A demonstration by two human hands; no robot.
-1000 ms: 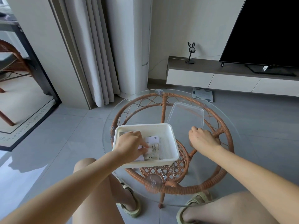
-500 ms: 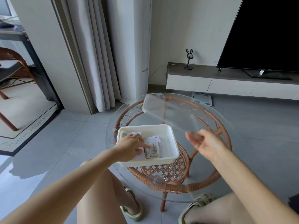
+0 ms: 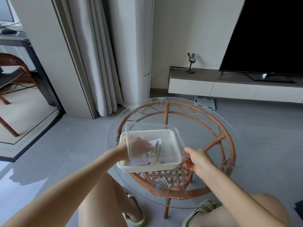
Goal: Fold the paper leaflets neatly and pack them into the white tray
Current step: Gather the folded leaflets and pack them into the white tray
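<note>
The white tray [image 3: 146, 167] stands on the round glass-topped rattan table [image 3: 218, 140]. Folded paper leaflets [image 3: 156, 149] lie inside it. My left hand [image 3: 139, 147] is inside the tray, resting on the leaflets, seen through the lid. A clear plastic lid [image 3: 147, 128] hangs tilted just above the tray, covering most of it. My right hand [image 3: 196, 161] grips the lid at its near right corner, beside the tray's right wall.
A TV bench [image 3: 229, 86] with a large dark screen [image 3: 268, 35] stands at the back right. Curtains [image 3: 98, 63] hang at the back left. A bathroom scale [image 3: 205, 102] lies on the floor behind the table. My knees and sandals are under the table's near edge.
My right hand lifted the clear lid from the table's far right and brought it left and down over the tray. My left hand stayed in the tray on the leaflets.
</note>
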